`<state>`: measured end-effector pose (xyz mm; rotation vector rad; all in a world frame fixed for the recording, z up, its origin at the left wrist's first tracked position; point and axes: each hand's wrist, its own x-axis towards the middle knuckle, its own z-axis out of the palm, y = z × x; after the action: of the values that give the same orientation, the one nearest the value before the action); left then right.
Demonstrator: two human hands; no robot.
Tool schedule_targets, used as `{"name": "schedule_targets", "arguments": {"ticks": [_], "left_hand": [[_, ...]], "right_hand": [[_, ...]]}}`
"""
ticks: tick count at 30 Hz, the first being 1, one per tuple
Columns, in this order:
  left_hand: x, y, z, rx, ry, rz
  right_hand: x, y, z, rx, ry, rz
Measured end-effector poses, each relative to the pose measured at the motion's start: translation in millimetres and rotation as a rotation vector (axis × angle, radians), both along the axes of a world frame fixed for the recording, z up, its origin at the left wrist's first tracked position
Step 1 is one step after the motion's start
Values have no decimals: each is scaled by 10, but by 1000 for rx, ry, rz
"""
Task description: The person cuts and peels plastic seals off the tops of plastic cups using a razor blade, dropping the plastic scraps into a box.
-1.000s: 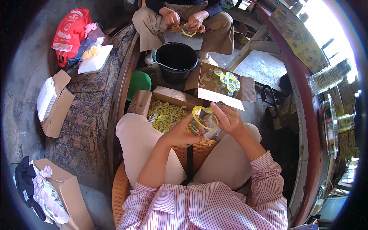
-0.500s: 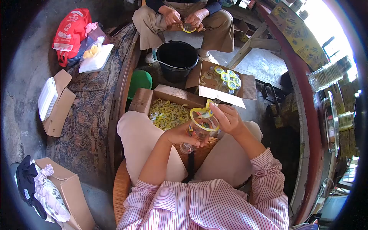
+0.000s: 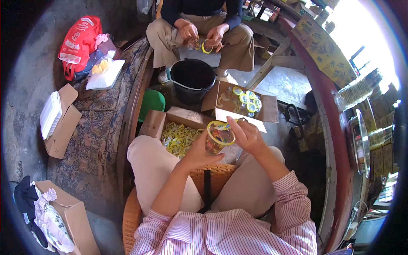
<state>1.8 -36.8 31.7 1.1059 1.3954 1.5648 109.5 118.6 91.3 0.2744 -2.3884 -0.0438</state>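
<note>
My left hand [image 3: 199,154] is wrapped round a clear plastic cup [image 3: 217,139] with a yellow rim and coloured print. At the cup's upper right rim is my right hand [image 3: 247,135], its thumb and forefinger pinched at the yellow edge. A dark, thin tool shows partly behind its fingers; most of it is hidden. Just beyond my left hand, a cardboard box [image 3: 153,122] holds yellow and clear plastic strips. Farther off, an open carton [image 3: 268,111] contains several yellow-rimmed cups [image 3: 250,107].
A person [image 3: 204,25] sits opposite, handling a yellow-rimmed piece. Between us stand a black bucket [image 3: 192,80] and a green basin [image 3: 152,103]. A red bag [image 3: 80,42] lies at the left; stacked clear cups [image 3: 358,90] are at the right.
The cup in my left hand has turned more upright, after tilting with its base towards me. My right hand stays at its rim. The view has shifted slightly.
</note>
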Motion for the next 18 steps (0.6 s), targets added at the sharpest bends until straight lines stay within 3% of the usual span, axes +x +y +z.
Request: {"name": "schedule_targets", "arguments": {"ticks": [13, 18], "left_hand": [[-39, -91, 12, -49, -308, -221], [-90, -115, -61, -45, -296, -388]], "right_hand": [[26, -45, -41, -32, 2, 81], [4, -48, -115, -70, 3, 124]]}}
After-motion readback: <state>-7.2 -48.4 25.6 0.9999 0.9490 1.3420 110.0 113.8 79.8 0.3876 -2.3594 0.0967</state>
